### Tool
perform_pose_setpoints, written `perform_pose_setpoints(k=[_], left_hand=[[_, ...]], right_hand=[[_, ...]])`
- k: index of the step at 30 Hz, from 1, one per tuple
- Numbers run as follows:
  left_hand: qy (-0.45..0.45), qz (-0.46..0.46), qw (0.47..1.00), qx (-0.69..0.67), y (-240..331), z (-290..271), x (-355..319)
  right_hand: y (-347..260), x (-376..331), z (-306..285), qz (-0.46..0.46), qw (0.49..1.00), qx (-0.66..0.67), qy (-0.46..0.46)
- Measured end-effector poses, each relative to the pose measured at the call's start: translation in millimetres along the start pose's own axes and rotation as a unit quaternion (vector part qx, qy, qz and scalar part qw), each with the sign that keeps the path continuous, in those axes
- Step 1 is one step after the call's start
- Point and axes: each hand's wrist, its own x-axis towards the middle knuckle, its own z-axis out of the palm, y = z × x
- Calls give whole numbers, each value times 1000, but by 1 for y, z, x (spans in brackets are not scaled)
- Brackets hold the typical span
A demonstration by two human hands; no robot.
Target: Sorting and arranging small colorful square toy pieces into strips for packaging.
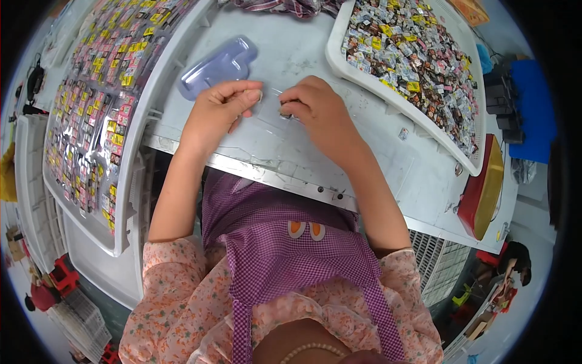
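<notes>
Taking the gap between the hands as the clock's centre, the right hand (321, 112), at 3 o'clock, pinches a small dark piece (284, 111) between thumb and bent fingers, just over the table (285, 42). The left hand (221, 114), at 9 o'clock, brings thumb and forefinger together; something pale shows at the tips, but I cannot tell whether it is gripped.

To handle such a small piece well, a light fingertip pinch should serve better than a hard squeeze, and working low over the table would shorten any drop. The purple plastic tray (209, 73) sits at 10 o'clock, right by the left fingers, so that hand should mind its edge. Keep elbows off the white tray (335, 51) of loose pieces at 2 o'clock; one stray piece (404, 133) lies between 3 and 4.
</notes>
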Motion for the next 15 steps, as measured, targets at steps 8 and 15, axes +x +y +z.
perform_pose_setpoints(k=[8, 15], left_hand=[[30, 83, 996, -25, -9, -1, -7], [84, 137, 986, 35, -24, 9, 5]], right_hand=[[10, 25, 12, -82, 978, -153, -114], [15, 15, 12, -110, 979, -172, 11]])
